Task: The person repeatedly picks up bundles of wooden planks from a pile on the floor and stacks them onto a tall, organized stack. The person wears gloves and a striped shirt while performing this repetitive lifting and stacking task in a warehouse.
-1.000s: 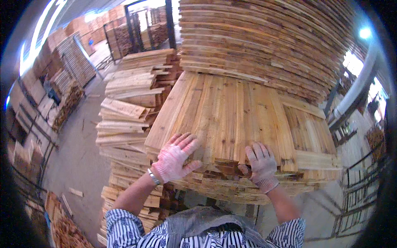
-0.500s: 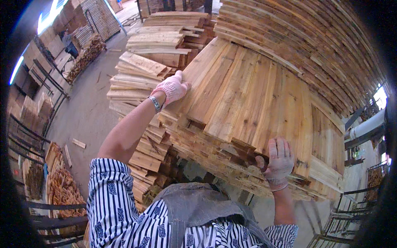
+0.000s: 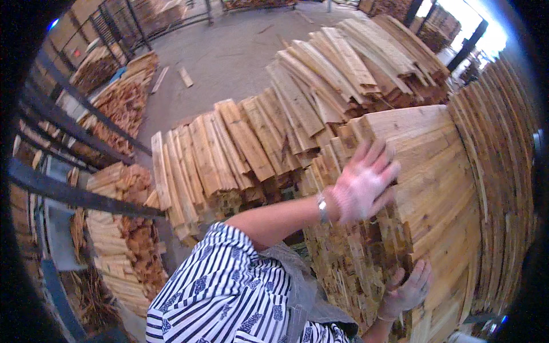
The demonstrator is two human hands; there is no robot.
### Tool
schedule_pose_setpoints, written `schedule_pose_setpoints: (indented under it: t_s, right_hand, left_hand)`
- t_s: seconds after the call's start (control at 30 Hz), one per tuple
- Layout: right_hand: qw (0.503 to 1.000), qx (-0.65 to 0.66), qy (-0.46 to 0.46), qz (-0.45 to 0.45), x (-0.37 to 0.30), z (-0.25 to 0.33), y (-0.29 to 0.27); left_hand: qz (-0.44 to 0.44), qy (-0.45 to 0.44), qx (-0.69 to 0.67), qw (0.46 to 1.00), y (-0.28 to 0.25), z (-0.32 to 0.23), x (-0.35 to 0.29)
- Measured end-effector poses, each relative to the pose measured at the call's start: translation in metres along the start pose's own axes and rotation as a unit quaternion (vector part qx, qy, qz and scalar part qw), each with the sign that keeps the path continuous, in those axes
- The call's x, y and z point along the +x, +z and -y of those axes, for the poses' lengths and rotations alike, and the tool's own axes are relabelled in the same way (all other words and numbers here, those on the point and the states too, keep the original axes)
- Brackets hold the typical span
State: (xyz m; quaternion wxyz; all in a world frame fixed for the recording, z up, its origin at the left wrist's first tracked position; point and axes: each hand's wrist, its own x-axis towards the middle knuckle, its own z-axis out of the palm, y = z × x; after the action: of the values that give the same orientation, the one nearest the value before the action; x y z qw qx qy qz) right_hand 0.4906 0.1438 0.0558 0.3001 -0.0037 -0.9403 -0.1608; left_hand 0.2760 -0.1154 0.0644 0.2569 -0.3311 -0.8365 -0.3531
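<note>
A stack of flat wooden boards (image 3: 437,177) stands at my right, its top layer laid side by side. My left hand (image 3: 366,183), in a pale knitted glove, hovers over or just touches the near edge of this stack. Its fingers are spread and hold nothing. Lower down, my right hand (image 3: 407,291), also gloved, rests at the same edge with fingers stretched over the top boards and the thumb apart. Uneven board ends (image 3: 354,251) show along the stack's side below my hands.
Loose planks (image 3: 229,148) lie fanned in a row on the left, with another pile of planks (image 3: 354,63) beyond. A taller board stack (image 3: 503,171) rises on the right. Dark metal rails (image 3: 86,188) and more wood piles (image 3: 123,234) stand far left. Offcuts (image 3: 185,77) lie on the floor.
My view has turned left, bringing the fanned planks to the middle. My left hand's fingers have spread apart. My right hand is still at the stack's near edge.
</note>
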Motion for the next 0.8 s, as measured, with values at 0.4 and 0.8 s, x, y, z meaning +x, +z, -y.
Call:
schedule_pose_setpoints:
  t_s: [0.4, 0.8]
  right_hand:
    - [0.843, 0.490, -0.041, 0.220, -0.007, 0.118, 0.008]
    - [0.630, 0.387, -0.255, 0.624, 0.029, 0.496, 0.188]
  left_hand:
    - [0.018, -0.680, -0.206, 0.703, -0.038, 0.188, -0.487]
    - [-0.411, -0.628, -0.658, 0.061, -0.019, 0.306, -0.544]
